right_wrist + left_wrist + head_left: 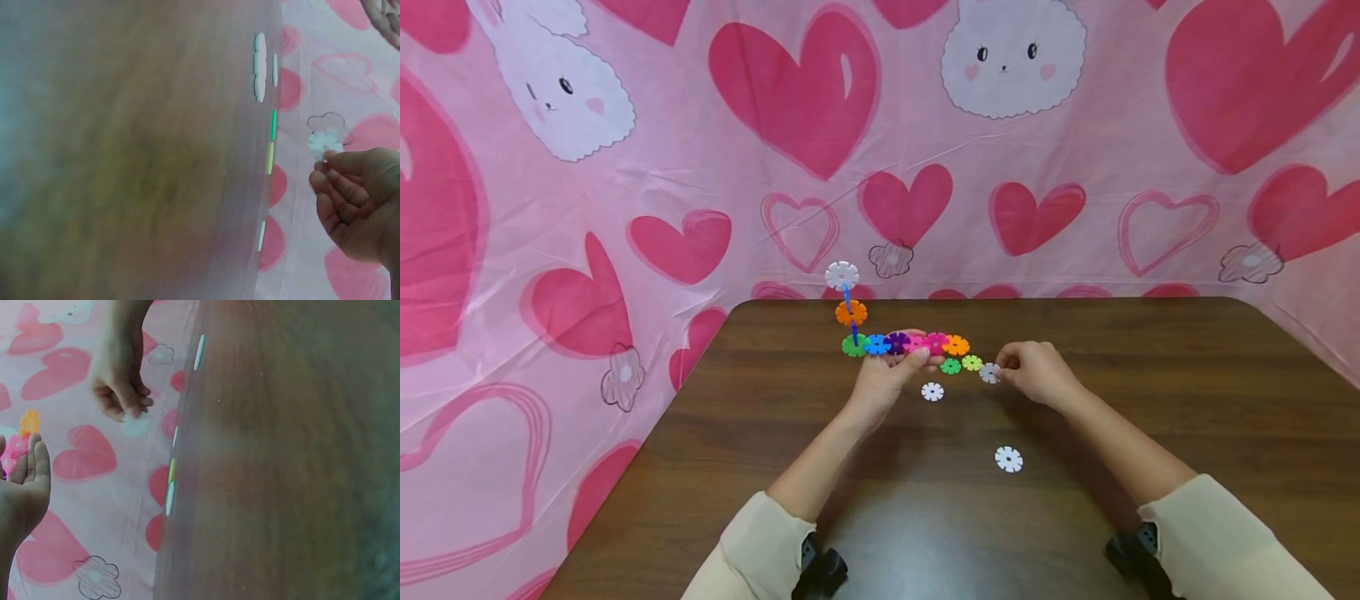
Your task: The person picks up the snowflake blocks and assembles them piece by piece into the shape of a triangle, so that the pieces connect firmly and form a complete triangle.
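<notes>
My left hand (882,380) grips a joined chain of notched plastic discs, thumb laid over the pink disc (937,342). The row runs from a green disc (853,345) through blue, purple and pink to an orange disc (956,344). From the green end a branch rises, with edge-on blue discs linking an orange disc (851,313) and a white disc (842,275) at its top. To the right, thumb and fingertips of my right hand (1040,372) pinch a single white disc (325,145), held apart from the chain and above the tabletop.
Loose discs lie flat on the brown wooden table (737,467): a green one (951,367), a yellow-green one (972,363) and white discs, one nearer the front (1009,459). Behind the table's far edge hangs a pink heart-patterned cloth (955,225).
</notes>
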Available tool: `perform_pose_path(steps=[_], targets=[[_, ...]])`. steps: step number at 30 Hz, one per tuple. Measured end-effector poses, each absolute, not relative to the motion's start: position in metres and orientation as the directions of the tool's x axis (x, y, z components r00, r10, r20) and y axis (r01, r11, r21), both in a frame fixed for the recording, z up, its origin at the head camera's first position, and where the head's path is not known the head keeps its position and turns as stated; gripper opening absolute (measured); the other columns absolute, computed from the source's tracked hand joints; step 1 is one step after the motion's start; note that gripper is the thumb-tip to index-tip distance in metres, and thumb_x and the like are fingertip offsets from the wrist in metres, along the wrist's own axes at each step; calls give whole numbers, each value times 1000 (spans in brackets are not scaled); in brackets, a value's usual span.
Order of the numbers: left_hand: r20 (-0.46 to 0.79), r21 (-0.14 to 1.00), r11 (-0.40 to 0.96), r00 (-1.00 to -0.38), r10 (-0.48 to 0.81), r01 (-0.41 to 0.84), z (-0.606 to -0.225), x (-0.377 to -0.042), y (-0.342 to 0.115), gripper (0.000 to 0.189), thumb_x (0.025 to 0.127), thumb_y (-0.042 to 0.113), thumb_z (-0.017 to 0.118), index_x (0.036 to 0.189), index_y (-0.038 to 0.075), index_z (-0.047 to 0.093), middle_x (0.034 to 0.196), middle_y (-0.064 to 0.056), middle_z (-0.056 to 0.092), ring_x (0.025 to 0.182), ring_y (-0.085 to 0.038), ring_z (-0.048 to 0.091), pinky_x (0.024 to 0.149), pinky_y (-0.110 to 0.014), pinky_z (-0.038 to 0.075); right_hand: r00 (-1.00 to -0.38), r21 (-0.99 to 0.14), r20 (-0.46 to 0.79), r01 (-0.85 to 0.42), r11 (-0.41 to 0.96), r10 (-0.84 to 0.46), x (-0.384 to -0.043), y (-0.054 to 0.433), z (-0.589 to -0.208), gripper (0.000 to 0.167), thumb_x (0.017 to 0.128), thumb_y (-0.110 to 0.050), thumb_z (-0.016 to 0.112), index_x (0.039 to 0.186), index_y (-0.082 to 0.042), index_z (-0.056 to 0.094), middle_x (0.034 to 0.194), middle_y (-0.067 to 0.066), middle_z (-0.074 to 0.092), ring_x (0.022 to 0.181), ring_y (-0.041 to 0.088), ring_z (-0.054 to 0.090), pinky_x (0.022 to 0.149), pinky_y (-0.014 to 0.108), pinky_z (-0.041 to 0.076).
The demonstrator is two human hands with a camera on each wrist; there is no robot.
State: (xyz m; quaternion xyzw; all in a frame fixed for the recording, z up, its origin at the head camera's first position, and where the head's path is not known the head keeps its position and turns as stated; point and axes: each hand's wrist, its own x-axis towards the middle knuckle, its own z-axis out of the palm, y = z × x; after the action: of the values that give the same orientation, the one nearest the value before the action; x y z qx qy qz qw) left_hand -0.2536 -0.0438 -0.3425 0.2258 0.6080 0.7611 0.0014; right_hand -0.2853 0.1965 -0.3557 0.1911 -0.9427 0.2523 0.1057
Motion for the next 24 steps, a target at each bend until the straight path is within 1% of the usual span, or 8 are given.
perform_pose_path(steps=[2, 7, 9, 14, 15, 18, 21, 24], targets=[[340, 927, -260, -898, 278, 271, -343, -254, -44, 24, 93, 6, 55, 113, -8, 51, 98, -26, 65, 84, -20, 67, 89, -47, 44, -901, -469, 327, -415, 780, -284, -280, 195, -355, 5, 80, -9, 71, 77, -7, 67, 65, -1, 61, 58, 14, 49, 55, 29, 41], [336, 929, -255, -899, 280, 268, -345, -257, -46, 25, 93, 8, 56, 112, -8, 53, 95, -20, 67, 90, -33, 65, 90, -47, 44, -893, -559, 398, -417, 717, -209, -268, 189, -355, 5, 81, -11, 71, 81, -8, 67, 70, 0, 64, 62, 16, 52, 56, 30, 44], [330, 930, -261, -902, 277, 260, -346, -258, -46, 24, 93, 7, 55, 111, -8, 53, 93, -17, 68, 88, -32, 65, 90, -50, 43, -889, -596, 426, -416, 687, -168, -264, 186, -354, 6, 81, -11, 71, 83, -7, 68, 73, 1, 66, 66, 17, 55, 58, 30, 44], [312, 932, -274, -912, 266, 238, -347, -261, -47, 22, 93, 5, 54, 111, -8, 53, 89, -12, 69, 79, -16, 67, 91, -54, 40, -882, -703, 465, -421, 573, -78, -256, 180, -353, 10, 82, -11, 70, 87, -3, 67, 78, 6, 68, 71, 21, 60, 62, 23, 45], [311, 932, -273, -912, 267, 238, -348, -262, -47, 22, 93, 6, 53, 111, -8, 53, 89, -13, 69, 79, -15, 66, 92, -54, 40, -882, -725, 466, -425, 542, -69, -255, 179, -353, 11, 83, -11, 70, 87, -2, 66, 78, 8, 68, 72, 24, 61, 61, 21, 45], [303, 938, -256, -915, 267, 235, -350, -262, -48, 23, 93, 6, 54, 111, -8, 53, 91, -15, 69, 83, -22, 66, 92, -53, 40, -886, -779, 461, -430, 457, -48, -251, 176, -352, 13, 83, -9, 69, 89, 2, 65, 78, 13, 68, 73, 28, 62, 60, 18, 45], [295, 941, -252, -916, 271, 228, -352, -262, -47, 23, 93, 6, 54, 111, -8, 53, 94, -17, 68, 87, -25, 66, 91, -51, 41, -884, -807, 467, -443, 391, -38, -248, 174, -352, 13, 83, -6, 68, 88, 4, 64, 79, 18, 67, 71, 21, 63, 60, 17, 46], [289, 939, -271, -916, 277, 214, -352, -261, -47, 24, 92, 4, 55, 112, -9, 52, 95, -17, 68, 87, -22, 66, 89, -48, 44, -882, -829, 469, -455, 326, -38, -246, 170, -351, 13, 83, -4, 68, 88, 7, 63, 79, 23, 65, 68, 9, 63, 61, 18, 48]])
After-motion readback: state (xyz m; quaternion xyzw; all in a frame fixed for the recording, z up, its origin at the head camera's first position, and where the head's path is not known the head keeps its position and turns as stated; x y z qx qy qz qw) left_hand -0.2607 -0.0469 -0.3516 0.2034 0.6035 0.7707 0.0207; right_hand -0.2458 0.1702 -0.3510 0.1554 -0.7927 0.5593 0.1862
